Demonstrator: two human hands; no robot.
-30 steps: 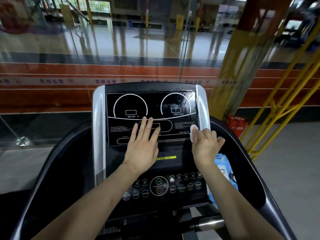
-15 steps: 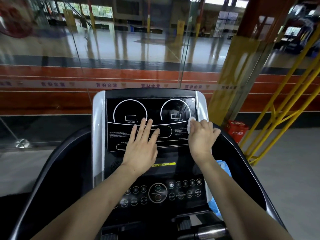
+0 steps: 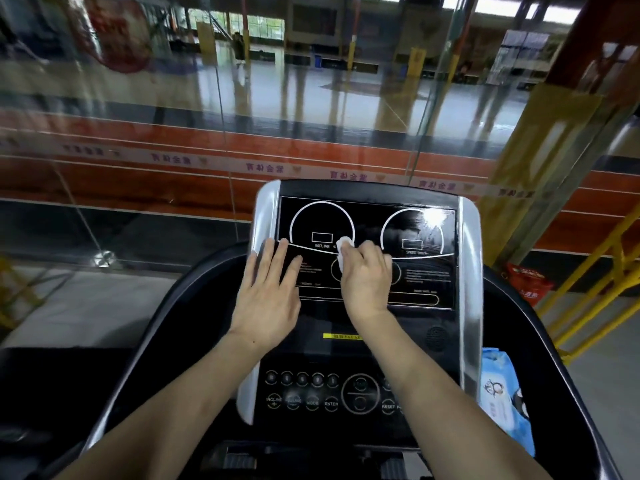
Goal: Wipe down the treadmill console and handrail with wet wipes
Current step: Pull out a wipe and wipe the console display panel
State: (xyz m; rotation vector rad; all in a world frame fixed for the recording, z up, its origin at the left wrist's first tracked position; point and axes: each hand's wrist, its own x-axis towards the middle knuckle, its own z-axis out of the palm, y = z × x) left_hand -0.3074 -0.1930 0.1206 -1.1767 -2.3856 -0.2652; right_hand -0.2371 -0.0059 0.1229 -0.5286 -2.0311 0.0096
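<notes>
The treadmill console (image 3: 429,282) is a black glossy panel with two dial outlines and silver side strips. My right hand (image 3: 367,278) presses a white wet wipe (image 3: 344,249) against the panel's middle, between the two dials. My left hand (image 3: 268,296) lies flat on the panel's left part, fingers spread, holding nothing. Wet streaks show on the right dial (image 3: 415,233). A row of round buttons (image 3: 311,393) sits below my wrists. The black curved handrail (image 3: 156,341) runs down both sides.
A blue pack of wet wipes (image 3: 504,400) lies in the tray at the console's right. A glass wall (image 3: 173,133) stands just behind the console. Yellow metal railings (image 3: 595,282) and a red bag (image 3: 526,282) are at the right.
My right hand has swept the wipe from the panel's right edge up and left to the middle. My left hand has slid left toward the silver strip. The view has shifted left.
</notes>
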